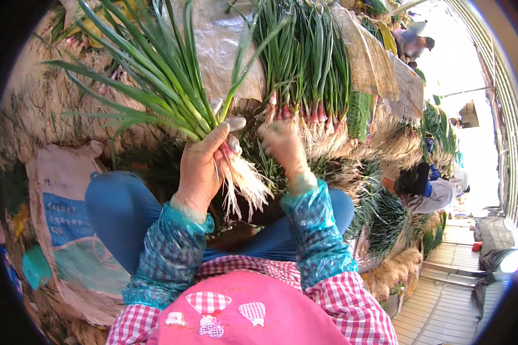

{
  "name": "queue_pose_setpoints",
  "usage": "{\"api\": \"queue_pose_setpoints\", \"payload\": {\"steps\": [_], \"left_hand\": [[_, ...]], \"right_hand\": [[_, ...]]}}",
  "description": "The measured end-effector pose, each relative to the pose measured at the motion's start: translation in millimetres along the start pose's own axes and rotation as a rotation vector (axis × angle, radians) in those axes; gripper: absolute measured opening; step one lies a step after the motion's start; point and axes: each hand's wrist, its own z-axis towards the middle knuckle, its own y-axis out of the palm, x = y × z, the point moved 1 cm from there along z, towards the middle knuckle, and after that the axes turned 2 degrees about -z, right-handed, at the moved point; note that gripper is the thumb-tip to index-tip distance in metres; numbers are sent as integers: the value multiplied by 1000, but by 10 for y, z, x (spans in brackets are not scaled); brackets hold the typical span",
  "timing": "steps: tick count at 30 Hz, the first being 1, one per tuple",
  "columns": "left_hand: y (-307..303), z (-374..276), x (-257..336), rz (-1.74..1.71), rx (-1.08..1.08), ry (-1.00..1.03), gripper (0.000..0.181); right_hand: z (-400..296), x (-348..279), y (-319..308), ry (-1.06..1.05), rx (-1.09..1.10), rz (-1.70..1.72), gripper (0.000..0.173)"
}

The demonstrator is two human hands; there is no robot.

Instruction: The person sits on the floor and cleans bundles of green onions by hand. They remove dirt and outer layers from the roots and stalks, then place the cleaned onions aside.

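My left hand (203, 164) is closed around a bunch of green garlic plants (194, 108), just above their long pale roots. The leaves fan up and to the left, while the roots hang down to the right. Whitish coverings show on some fingertips. To the right, my right hand (280, 142) is blurred, its fingers curled, near the roots of a laid-out row of green garlic (311, 64) with pinkish stem bases. Whether it holds anything cannot be made out. Both forearms wear teal plastic sleeves.
A printed woven sack (77, 258) lies at the left beside a teal container (36, 266). Plastic sheeting (224, 51) lies beyond the bunch. Loose green leaves (380, 224) are piled at the right. Co-workers (436, 194) are farther right, near more heaped plants.
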Motion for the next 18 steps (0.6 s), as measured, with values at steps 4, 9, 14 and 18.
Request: {"api": "queue_pose_setpoints", "payload": {"steps": [4,9,14,18], "left_hand": [[-153,211,-330,-124,-14,-330,32],[-158,125,-108,-64,-91,-226,26],[-104,189,-199,183,-100,-327,21],[-174,322,-343,191,-50,-379,19]], "right_hand": [[508,136,-80,-32,345,-247,41],[84,49,79,-179,338,274,22],[-603,66,274,-469,200,107,17],[-476,266,286,-457,59,-64,16]]}}
